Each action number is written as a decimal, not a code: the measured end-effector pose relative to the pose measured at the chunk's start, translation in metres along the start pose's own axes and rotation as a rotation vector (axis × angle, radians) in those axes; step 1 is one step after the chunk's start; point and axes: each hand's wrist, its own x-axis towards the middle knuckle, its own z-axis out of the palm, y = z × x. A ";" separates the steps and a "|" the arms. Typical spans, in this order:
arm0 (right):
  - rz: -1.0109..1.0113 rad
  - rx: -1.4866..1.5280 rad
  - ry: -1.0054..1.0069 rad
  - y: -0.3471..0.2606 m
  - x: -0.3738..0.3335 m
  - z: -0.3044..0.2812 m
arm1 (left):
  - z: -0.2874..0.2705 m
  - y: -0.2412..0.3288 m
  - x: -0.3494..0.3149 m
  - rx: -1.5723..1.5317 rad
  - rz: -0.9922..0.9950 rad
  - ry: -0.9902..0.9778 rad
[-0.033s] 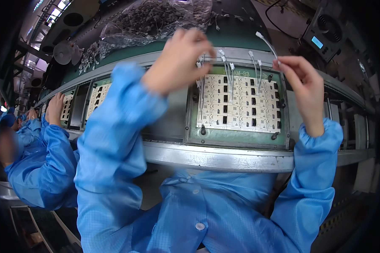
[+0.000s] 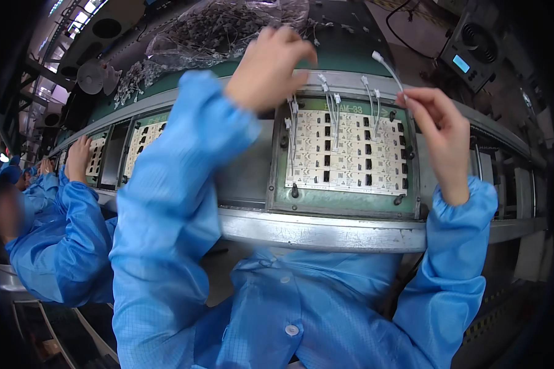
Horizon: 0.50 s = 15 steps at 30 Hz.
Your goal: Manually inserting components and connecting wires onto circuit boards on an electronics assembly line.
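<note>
My right hand (image 2: 440, 120) pinches a short white connector cable (image 2: 388, 66) between thumb and fingertips, its plug end pointing up and left. It is just beyond the right far corner of a green fixture (image 2: 345, 203). On this fixture lies a panel of white circuit boards (image 2: 348, 150) with black components. Several white cables (image 2: 333, 111) stand or lean over the panel's far part and left edge. My left hand (image 2: 269, 71), a little blurred, hovers above the rail at the fixture's far left, thumb and forefinger apart with nothing visible between them.
A plastic bag (image 2: 221, 31) heaped with cables lies on the green surface beyond the rail. A metal rail (image 2: 320, 232) runs along the near side. Another panel fixture (image 2: 143, 144) is at left, near a co-worker's hand (image 2: 79, 158). A device with a lit display (image 2: 461, 63) stands far right.
My left hand has moved up and slightly right, farther from the panel. My right hand keeps its pinch on the cable, almost unmoved.
</note>
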 end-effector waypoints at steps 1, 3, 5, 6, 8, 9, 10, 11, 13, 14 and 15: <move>-0.030 -0.045 0.016 0.000 -0.006 0.001 | 0.020 -0.019 0.023 0.133 -0.092 0.013; -0.088 -0.177 0.045 -0.002 -0.017 0.003 | 0.049 -0.054 0.057 0.280 -0.292 -0.057; -0.143 -0.250 0.065 0.010 -0.029 0.000 | 0.068 -0.093 0.076 0.275 -0.384 -0.175; -0.092 -0.194 0.065 0.019 -0.034 -0.002 | 0.071 -0.113 0.077 0.256 -0.366 -0.217; 0.011 -0.121 0.076 0.017 -0.038 -0.006 | 0.069 -0.115 0.076 0.256 -0.325 -0.285; 0.104 -0.038 0.079 0.015 -0.039 -0.007 | 0.068 -0.114 0.077 0.255 -0.343 -0.310; 0.113 -0.035 0.083 0.014 -0.038 -0.007 | 0.066 -0.115 0.075 0.296 -0.312 -0.308; 0.086 -0.083 0.079 0.014 -0.037 -0.006 | 0.063 -0.117 0.076 0.318 -0.290 -0.265; 0.053 -0.119 0.063 0.012 -0.035 -0.003 | 0.046 -0.130 0.071 0.208 -0.296 -0.184; -0.071 -0.244 0.023 0.009 -0.035 -0.002 | 0.044 -0.148 0.067 0.215 -0.304 -0.187; -0.198 -0.367 -0.015 0.007 -0.034 0.000 | 0.041 -0.166 0.064 0.284 -0.287 -0.192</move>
